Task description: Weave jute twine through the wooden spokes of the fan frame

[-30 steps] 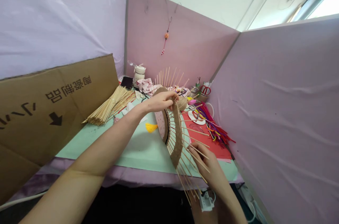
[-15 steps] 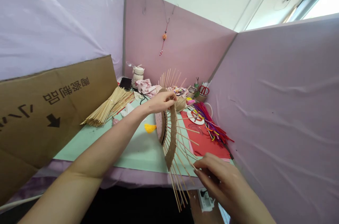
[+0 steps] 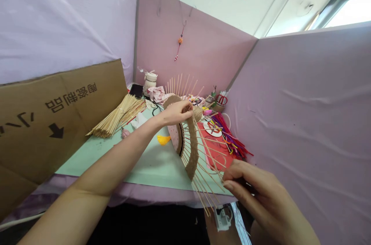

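Observation:
A half-round fan-shaped piece of weaving [image 3: 192, 156] stands tilted over the table, its brown twine band crossing many thin sticks that spread outward. My left hand [image 3: 180, 112] is closed in a pinch at the band's upper edge. From there a strand of twine [image 3: 209, 150] runs taut down to my right hand [image 3: 257, 193], whose thumb and forefinger pinch it to the right of the stick ends. A ball of twine [image 3: 198, 113] sits just behind my left fingertips, partly hidden. A yellow tassel [image 3: 164, 140] lies to the left of the weaving.
On the left, a bundle of thin sticks [image 3: 114, 118] lies before a cardboard sheet [image 3: 87, 106]. Coloured pipe cleaners [image 3: 232, 136] and red sheets [image 3: 216, 146] are on the right. A white bottle [image 3: 150, 81] and red-handled scissors [image 3: 222, 99] stand at the back.
The weaving has turned so its band and sticks show more broadly, lower end swung right. My right hand has drawn rightward with the strand, now straighter. My left hand keeps its pinch.

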Motion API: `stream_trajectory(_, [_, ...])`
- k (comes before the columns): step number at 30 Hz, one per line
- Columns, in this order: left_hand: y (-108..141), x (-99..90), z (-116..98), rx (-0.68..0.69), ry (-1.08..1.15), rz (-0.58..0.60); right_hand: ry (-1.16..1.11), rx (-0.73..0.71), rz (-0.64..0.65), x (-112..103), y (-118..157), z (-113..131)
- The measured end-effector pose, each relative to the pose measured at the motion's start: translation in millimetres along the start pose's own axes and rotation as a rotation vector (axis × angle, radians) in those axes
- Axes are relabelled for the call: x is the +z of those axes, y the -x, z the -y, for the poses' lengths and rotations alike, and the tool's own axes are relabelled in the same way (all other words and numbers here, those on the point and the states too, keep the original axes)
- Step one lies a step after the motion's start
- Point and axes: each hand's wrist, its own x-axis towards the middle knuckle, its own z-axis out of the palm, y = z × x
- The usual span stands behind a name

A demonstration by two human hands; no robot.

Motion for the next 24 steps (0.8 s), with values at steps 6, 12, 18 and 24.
stream_trajectory(6, [0,4.9,0,-0.023,-0.009,-0.075,-0.018,-0.146,-0.014,-12,-10,2])
stream_trajectory(12, [2,8.4,0,-0.032,-0.016,-0.122,-0.086,-0.161,-0.23,-34,-33,-3])
stream_trajectory(18, [3,8.3,0,-0.022,-0.023,-0.12,-0.08,-0.213,-0.645,-59,-93,-22])
stream_trajectory(24, [7,6.1,0,-0.034,-0.009,-0.127,-0.14,-0.023,-0.697,-69,-126,-74])
